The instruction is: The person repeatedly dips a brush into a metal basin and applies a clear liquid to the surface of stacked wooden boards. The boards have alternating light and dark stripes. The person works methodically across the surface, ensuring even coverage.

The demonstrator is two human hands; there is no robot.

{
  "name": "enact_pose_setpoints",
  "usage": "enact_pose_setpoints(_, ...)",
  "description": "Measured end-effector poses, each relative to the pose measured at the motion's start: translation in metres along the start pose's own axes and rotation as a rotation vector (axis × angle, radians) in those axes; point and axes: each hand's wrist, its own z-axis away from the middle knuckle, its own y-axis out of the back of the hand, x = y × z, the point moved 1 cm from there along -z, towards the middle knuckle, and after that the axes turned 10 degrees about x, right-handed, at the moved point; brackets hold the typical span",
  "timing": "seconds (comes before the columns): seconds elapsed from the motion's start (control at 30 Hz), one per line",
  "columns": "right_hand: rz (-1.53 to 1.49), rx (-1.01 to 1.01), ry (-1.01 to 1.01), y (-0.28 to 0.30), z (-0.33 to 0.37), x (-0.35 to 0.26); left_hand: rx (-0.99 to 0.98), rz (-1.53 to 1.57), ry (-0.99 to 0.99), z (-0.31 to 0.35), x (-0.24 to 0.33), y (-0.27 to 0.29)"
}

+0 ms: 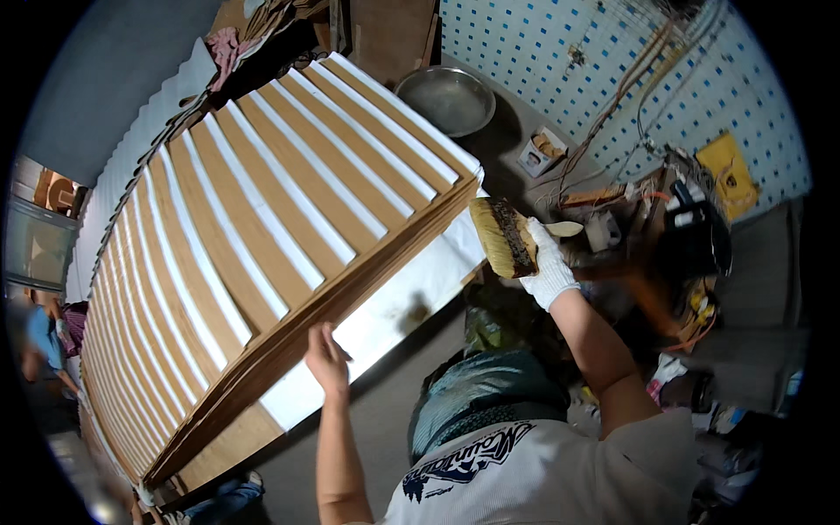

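Note:
A wide brush (pixel 505 238) with a yellowish block, dark bristles and a pale wooden handle is gripped in my right hand (pixel 549 267), which wears a white knitted glove. It is held up just off the right corner of a tall stack of thin brown boards (pixel 262 197). Long white strips (pixel 254 188) lie side by side across the top of that stack. My bare left hand (pixel 329 360) is beside the stack's near edge, fingers loosely bent and apart, with nothing in it. Whether it touches the edge I cannot tell.
A white sheet (pixel 376 328) covers a lower surface along the near side. A metal basin (pixel 446 101) stands beyond the far corner, near a small box (pixel 542 150). Cables and clutter crowd the right. Another person (pixel 44 337) is at the far left; another's legs (pixel 227 500) show lower left.

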Motion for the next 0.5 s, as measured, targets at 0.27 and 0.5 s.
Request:
enact_pose_setpoints(0.27, 0.588, 0.156, 0.436, -0.08, -0.326, -0.092, 0.234, -0.779, -0.381, -0.173, -0.01, -0.139)
enact_pose_setpoints(0.5, 1.406, 0.005, 0.842, -0.233, -0.465, -0.111, 0.192, -1.119, -0.342, -0.173, -0.022, -0.152)
